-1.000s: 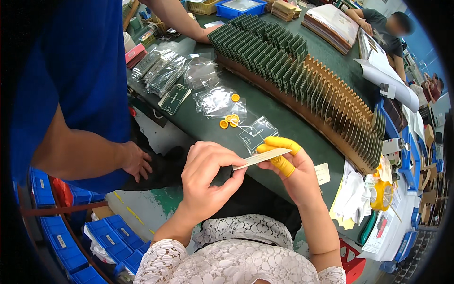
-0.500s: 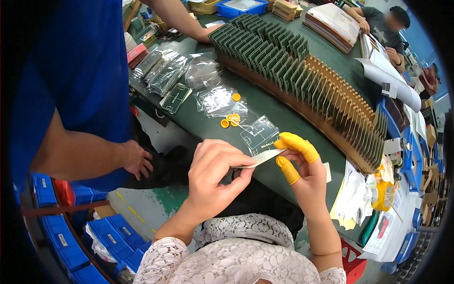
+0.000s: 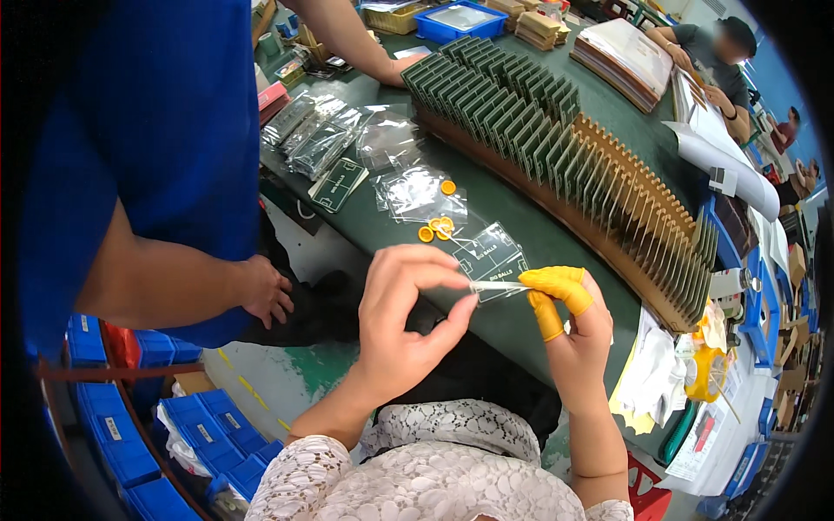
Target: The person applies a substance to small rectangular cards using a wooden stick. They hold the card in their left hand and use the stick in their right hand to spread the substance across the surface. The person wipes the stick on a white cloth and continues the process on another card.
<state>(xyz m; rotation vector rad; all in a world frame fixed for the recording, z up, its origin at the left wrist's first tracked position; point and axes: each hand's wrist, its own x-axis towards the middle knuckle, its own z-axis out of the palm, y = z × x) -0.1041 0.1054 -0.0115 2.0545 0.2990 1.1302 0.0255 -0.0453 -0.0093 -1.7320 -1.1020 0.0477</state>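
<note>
Left hand (image 3: pixel 404 326), centre frame: thumb and forefinger pinch the left end of a thin strip (image 3: pixel 497 285). Strip's long axis runs left–right, level, above the green surface (image 3: pixel 521 226). Right hand (image 3: pixel 578 334), yellow finger cots, pinches the right end; both wrists raised, palms facing.

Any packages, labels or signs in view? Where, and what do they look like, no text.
Small clear bag: held between both hands, white print.
Clear bags: on green table, holding dark boards.
Blue bins: lower left, small white labels.
Paper sheets: far right, white, curled.
</note>
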